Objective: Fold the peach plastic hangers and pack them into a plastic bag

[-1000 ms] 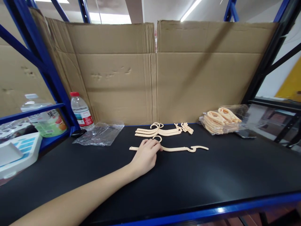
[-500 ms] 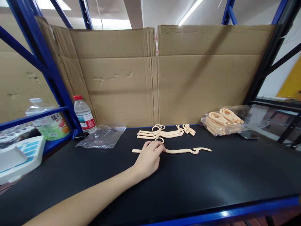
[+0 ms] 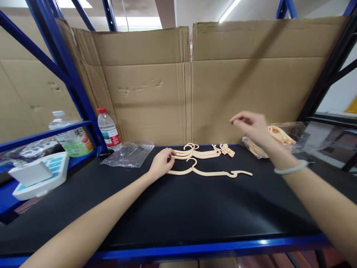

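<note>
A cream hanger (image 3: 212, 172) lies flat on the black shelf top (image 3: 178, 208). My left hand (image 3: 161, 162) rests on its left end, fingers curled over it. Just behind lies a small stack of the same cream hangers (image 3: 195, 153). My right hand (image 3: 251, 125) hovers in the air at the right, fingers loosely apart and empty, in front of a clear bag of cream hanger parts (image 3: 279, 137). A pale bracelet (image 3: 291, 169) sits on my right wrist.
Cardboard sheets (image 3: 184, 82) wall off the back. An empty clear bag (image 3: 128, 153) and a water bottle (image 3: 108, 129) are at the back left. Blue rack posts (image 3: 69, 74) stand left; a white device (image 3: 39, 175) and a drink bottle (image 3: 69, 136) sit on the neighbouring shelf.
My right hand has come into view, raised near the bag of parts. My left hand slid left along the hanger to its end. The camera shifted right.
</note>
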The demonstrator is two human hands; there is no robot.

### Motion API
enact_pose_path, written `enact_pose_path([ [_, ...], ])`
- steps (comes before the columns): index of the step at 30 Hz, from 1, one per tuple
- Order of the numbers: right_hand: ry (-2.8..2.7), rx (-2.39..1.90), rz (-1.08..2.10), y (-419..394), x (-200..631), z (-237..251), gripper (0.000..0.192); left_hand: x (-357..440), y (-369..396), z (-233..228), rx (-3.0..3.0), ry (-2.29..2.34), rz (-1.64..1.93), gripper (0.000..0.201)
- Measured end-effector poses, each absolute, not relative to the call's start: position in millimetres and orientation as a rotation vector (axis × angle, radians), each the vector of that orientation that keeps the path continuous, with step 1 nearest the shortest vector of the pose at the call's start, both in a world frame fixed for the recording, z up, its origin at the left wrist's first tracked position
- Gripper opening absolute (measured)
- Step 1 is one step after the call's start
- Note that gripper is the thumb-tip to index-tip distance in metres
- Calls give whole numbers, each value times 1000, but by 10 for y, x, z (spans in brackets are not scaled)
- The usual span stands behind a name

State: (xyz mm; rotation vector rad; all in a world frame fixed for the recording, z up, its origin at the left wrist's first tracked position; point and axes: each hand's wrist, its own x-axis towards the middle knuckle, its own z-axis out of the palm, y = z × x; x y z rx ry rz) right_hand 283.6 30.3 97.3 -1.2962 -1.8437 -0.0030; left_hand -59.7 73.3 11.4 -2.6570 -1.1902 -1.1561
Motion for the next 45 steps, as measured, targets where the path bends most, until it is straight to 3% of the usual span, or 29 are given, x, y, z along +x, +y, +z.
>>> enact_pose_path([
  [3, -1771, -1337, -7, 495, 2978, 476, 20, -619, 791, 58, -2683, -1172, -1127, 14],
  [5, -2009, -1371, -32, 606, 3133, 191, 18, -616, 819, 34, -2679, -1172, -1126, 14],
  [8, -2112, -1406, -152, 696, 3322, 2, 20, -613, 857, 13, -2654, -1183, -1133, 15],
  [21, -2249, -1373, -254, 670, 3316, 63, 21, -629, 961, -27, -2705, -1280, -1034, 25],
  [28, -2328, -1349, -392, 777, 3306, -42, 34, -615, 1009, -3, -2742, -1314, -991, 24],
  [35, -2344, -1321, -364, 821, 3316, -50, 22, -598, 1063, 15, -2805, -1357, -916, 21],
  [45, -2257, -1286, -417, 829, 3243, -71, 24, -525, 1012, 59, -2801, -1409, -867, 9],
])
